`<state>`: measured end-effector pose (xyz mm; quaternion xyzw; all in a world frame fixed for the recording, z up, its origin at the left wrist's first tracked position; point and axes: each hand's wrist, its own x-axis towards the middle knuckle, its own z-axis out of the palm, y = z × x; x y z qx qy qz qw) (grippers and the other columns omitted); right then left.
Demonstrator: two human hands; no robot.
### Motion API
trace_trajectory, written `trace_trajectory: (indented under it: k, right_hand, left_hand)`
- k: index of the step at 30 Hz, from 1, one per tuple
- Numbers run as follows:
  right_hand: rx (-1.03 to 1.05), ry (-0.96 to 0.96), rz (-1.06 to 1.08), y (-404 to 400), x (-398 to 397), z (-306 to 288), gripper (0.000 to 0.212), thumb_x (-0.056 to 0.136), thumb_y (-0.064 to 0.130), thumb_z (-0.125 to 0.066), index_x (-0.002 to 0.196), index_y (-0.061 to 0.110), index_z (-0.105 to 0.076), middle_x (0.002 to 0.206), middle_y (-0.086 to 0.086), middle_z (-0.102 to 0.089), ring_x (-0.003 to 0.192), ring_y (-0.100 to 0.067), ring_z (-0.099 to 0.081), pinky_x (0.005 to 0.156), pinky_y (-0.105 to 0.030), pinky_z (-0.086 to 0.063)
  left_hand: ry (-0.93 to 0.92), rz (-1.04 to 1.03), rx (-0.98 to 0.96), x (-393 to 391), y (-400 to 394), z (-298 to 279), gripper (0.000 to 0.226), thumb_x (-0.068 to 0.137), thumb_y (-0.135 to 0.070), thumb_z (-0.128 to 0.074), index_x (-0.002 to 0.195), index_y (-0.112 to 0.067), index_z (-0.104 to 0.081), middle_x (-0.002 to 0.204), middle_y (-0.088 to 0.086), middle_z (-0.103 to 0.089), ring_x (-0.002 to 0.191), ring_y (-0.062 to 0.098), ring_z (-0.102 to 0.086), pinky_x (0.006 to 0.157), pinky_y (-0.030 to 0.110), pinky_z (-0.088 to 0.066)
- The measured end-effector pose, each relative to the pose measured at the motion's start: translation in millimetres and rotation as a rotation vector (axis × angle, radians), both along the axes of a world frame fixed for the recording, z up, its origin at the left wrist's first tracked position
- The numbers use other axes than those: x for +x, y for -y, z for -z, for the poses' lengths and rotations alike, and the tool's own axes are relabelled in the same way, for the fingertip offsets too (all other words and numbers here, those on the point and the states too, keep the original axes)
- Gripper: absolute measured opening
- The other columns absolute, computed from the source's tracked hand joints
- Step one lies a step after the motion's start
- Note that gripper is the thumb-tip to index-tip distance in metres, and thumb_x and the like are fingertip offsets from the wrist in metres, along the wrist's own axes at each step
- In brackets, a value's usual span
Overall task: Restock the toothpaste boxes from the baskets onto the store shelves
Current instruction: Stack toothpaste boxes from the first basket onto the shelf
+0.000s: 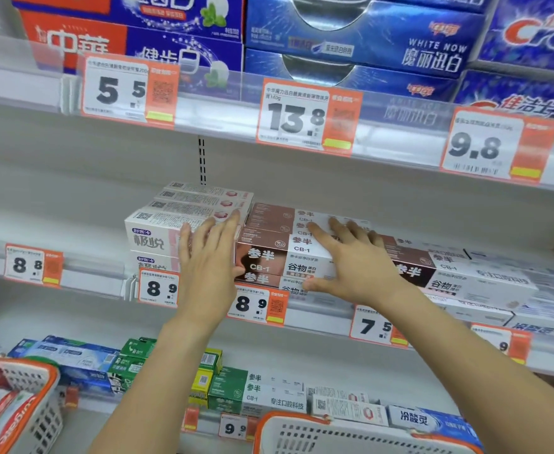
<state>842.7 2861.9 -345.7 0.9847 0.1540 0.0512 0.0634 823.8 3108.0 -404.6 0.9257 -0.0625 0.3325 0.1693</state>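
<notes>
Two white baskets [351, 434] with orange rims sit nearest us at the bottom edge; the left one [23, 407] holds red-and-white toothpaste boxes [4, 421], while we cannot tell what the right one contains. Beyond them, our left hand [208, 257] lies flat with straight fingers against the seam between the white-and-pink boxes [157, 231] and the brown-and-white boxes [269, 253] on the middle shelf [89, 276]. Our right hand [351, 260] is spread wide over the top front brown-and-white box, thumb low at its front face, fingers straight; neither hand grips anything. We judge the step in hand to be squaring this stack. To do it well, we would press evenly with both palms, keep the fronts flush with the shelf lip, close the seam without tipping the taller white stack, and leave the price tag [257, 304] below unobscured. Farther up, the top shelf carries blue boxes [367, 44].
</notes>
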Motion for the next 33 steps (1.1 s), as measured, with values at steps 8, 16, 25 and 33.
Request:
trace_trajectory:
  k: [8, 16, 25, 33]
  right_hand:
    - [0.088, -0.068, -0.061, 6, -1, -6, 0.108, 0.074, 0.086, -0.053, 0.157, 0.045, 0.004, 0.169, -0.005, 0.000, 0.155, -0.034, -0.001, 0.123, -0.060, -0.009]
    - [0.195, 0.069, 0.116, 133, -27, -31, 0.100, 0.065, 0.064, -0.082, 0.150, 0.034, -0.037, 0.154, 0.002, -0.045, 0.142, -0.026, -0.038, 0.118, -0.052, -0.028]
    - [0.161, 0.015, 0.073, 185, -33, -9, 0.093, 0.075, 0.056, -0.079, 0.153, 0.046, -0.030, 0.150, 0.005, -0.046, 0.137, -0.023, -0.042, 0.112, -0.046, -0.028]
    - [0.172, 0.099, -0.065, 197, -32, 0, 0.085, 0.083, 0.052, -0.074, 0.154, 0.043, -0.029, 0.155, 0.012, -0.042, 0.141, -0.020, -0.039, 0.115, -0.044, -0.025]
  left_hand:
    - [-0.153, 0.098, 0.139, 8, -20, -29, 0.086, 0.068, -0.030, -0.089, 0.144, -0.020, -0.049, 0.150, 0.000, -0.049, 0.145, 0.021, -0.035, 0.122, 0.048, -0.006]
    - [-0.055, 0.189, 0.177, -10, 27, -44, 0.081, 0.079, -0.052, -0.077, 0.143, -0.014, -0.046, 0.147, 0.006, -0.046, 0.145, 0.030, -0.028, 0.119, 0.055, -0.019]
    - [-0.129, 0.430, 0.265, -2, 171, -50, 0.085, 0.085, -0.055, -0.069, 0.152, -0.016, -0.036, 0.159, 0.003, -0.032, 0.150, 0.023, -0.018, 0.123, 0.044, -0.002]
    - [-0.176, 0.323, 0.337, 5, 190, -37, 0.084, 0.079, -0.052, -0.076, 0.149, -0.020, -0.044, 0.153, 0.001, -0.045, 0.143, 0.024, -0.037, 0.120, 0.044, -0.020]
